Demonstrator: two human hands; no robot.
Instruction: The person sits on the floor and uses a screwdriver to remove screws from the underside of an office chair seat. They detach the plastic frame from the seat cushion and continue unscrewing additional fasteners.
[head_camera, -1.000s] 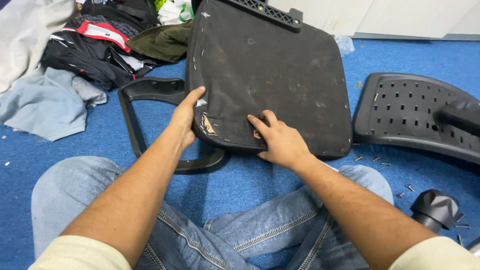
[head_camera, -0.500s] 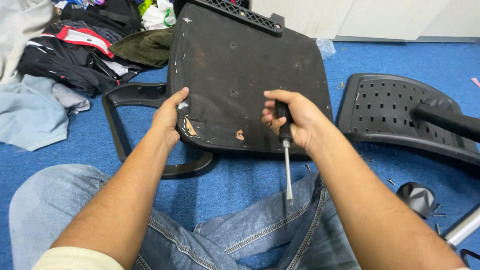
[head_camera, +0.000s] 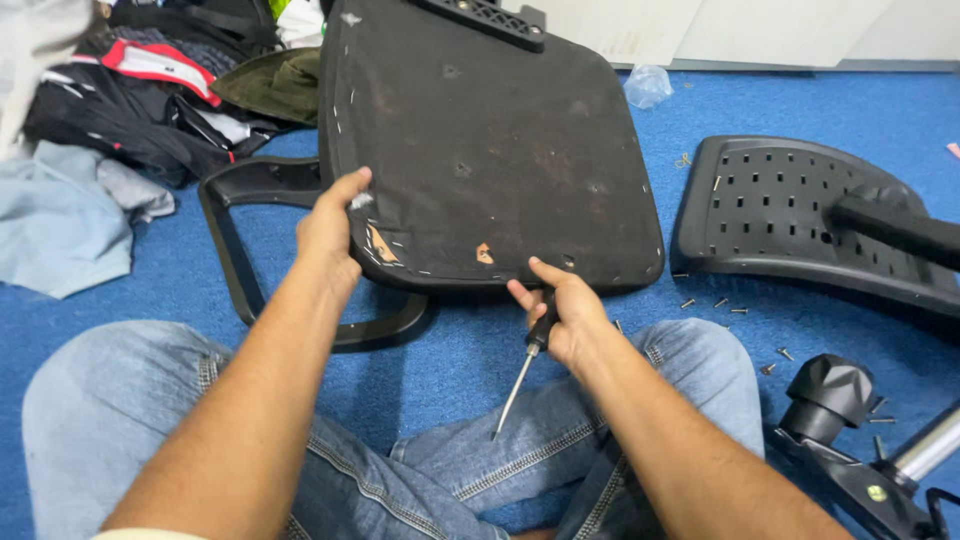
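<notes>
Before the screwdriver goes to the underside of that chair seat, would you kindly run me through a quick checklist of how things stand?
1. Seat pan steadied: ok, the left hand grips its left edge.
2. Screwdriver in hand: ok, the right hand holds the handle.
3. Tip aimed at the seat: not ok, the shaft points down toward the jeans.
4. Right fingers clear of the seat: not ok, they touch its near edge.
5. Loose screws gathered: not ok, scattered on the blue carpet.
6. Screws left in the seat: cannot tell.
</notes>
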